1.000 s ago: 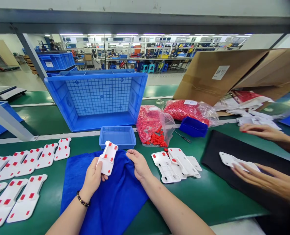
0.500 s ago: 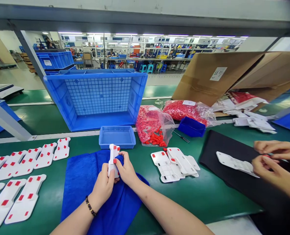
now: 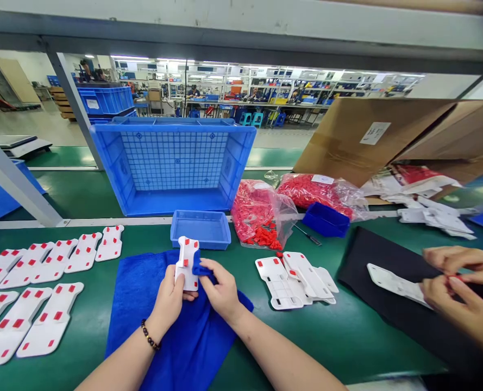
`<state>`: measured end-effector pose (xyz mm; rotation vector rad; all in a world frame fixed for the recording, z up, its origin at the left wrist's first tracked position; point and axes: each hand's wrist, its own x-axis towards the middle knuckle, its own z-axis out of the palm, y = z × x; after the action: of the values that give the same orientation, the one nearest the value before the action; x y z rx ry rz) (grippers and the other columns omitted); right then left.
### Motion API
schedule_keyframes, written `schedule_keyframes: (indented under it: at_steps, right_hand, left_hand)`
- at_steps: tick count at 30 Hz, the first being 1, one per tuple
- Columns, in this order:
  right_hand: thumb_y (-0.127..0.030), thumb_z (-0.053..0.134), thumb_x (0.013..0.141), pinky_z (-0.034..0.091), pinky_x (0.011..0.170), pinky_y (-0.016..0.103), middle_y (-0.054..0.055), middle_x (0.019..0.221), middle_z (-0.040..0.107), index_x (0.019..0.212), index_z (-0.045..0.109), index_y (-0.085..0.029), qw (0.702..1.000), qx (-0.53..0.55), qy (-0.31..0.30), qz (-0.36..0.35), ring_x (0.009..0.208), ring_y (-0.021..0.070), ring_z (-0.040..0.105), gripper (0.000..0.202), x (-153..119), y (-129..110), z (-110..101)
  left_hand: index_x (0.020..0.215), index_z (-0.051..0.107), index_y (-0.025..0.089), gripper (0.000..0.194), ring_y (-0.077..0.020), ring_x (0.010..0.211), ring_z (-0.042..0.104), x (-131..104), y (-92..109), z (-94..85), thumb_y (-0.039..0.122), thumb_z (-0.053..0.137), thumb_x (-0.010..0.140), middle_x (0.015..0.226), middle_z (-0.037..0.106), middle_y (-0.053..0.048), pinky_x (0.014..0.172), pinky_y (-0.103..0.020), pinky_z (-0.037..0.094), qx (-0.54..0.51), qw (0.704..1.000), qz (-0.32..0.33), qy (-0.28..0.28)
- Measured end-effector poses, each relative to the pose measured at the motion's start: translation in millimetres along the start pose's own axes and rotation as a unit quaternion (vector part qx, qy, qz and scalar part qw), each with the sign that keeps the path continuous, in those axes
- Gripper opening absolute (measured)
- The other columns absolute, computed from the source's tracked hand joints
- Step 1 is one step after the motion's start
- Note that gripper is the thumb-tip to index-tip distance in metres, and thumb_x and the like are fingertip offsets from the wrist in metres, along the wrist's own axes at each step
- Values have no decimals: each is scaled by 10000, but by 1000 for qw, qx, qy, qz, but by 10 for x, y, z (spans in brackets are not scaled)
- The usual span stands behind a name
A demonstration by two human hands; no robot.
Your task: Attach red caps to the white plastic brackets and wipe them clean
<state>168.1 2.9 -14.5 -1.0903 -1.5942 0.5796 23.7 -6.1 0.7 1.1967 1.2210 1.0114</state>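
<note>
My left hand (image 3: 170, 296) is closed around a white plastic panel (image 3: 188, 252) with red pads, held upright above the green table. Bunched in the fingers of my right hand (image 3: 220, 288) is a corner of a blue cloth (image 3: 143, 304), close against the panel's right edge. The rest of the cloth lies spread beneath both hands. To the right lies a small pile of similar white panels (image 3: 280, 285), overlapping one another. Several more white panels with red pads (image 3: 57, 320) are laid out in two rows at the left.
A large blue crate (image 3: 176, 206) stands tilted behind a small blue tray (image 3: 200, 239). Bags of red parts (image 3: 255, 206), a dark blue bin (image 3: 326, 220), a screwdriver (image 3: 308, 235) and a cardboard box (image 3: 347, 130) are at the back. A co-worker's hands (image 3: 461, 288) work over a black mat (image 3: 359, 255).
The panel in my left hand has turned to show more of its red-padded face. My right hand with the cloth has drawn slightly right, off its face. The view has shifted a little.
</note>
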Motion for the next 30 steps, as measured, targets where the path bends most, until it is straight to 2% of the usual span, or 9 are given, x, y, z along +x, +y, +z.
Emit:
schedule_keyframes:
  at_steps: [3,7,9,12,15,18,20,25,30]
  right_hand:
    - [-135,426,814,438,755,360,102,1083,599,1132,503,-173,982,-133,-71,-115,848,210,522,329,-28,-14,67]
    - [-112,382,820,413,622,339,104,823,618,1051,542,-135,952,-248,-124,-132,692,208,460,283,-5,13,94]
    - [-109,368,823,402,614,323,83,746,598,928,573,-155,948,-237,-152,-148,668,196,449,235,17,33,70]
    - [-83,377,789,414,670,304,64,786,603,861,572,-176,963,-124,-165,-171,723,179,491,228,48,67,-1]
    - [-124,427,780,428,715,293,44,830,607,879,566,-189,997,5,-48,-55,778,168,536,182,82,109,-86]
    - [-241,486,800,440,709,297,33,807,614,880,575,-192,987,75,70,127,756,169,557,130,123,150,-139]
    - [-289,511,793,443,730,309,40,832,625,881,602,-192,979,110,53,165,775,178,566,159,138,161,-133]
    - [-256,564,742,417,827,325,41,959,612,932,636,-216,972,179,-52,146,905,190,556,208,112,124,-7]
    - [-248,592,699,412,703,261,-9,774,588,796,592,-196,950,239,-44,197,723,137,527,110,129,80,19]
  left_hand:
    - [880,428,202,247,-139,517,615,-9,-1,11,443,416,829,633,592,40,493,-274,531,14,1000,16,11]
    - [818,418,203,242,-140,453,595,10,-20,-16,443,400,833,556,606,35,423,-237,484,41,999,11,20]
    - [786,418,203,246,-129,394,562,21,-23,-41,441,381,841,493,589,43,382,-214,446,68,997,10,19]
    - [770,430,202,268,-118,341,521,42,-20,-91,446,352,850,429,552,57,343,-194,400,97,995,5,7]
    - [843,448,195,293,-135,378,562,77,-27,-143,469,344,845,474,585,44,357,-205,419,79,997,-10,6]
    - [904,451,186,317,-145,411,590,115,-48,-176,482,360,835,516,607,30,373,-212,435,42,999,-13,15]
    - [930,450,182,325,-142,418,594,129,-61,-179,481,364,836,532,611,27,379,-209,435,14,1000,-13,8]
    - [975,436,181,320,-138,472,611,99,-54,-134,467,373,847,607,628,17,428,-214,450,-23,999,0,-27]
    - [997,440,182,314,-151,556,635,50,10,-85,454,383,850,705,641,-4,502,-243,476,9,997,24,-74]
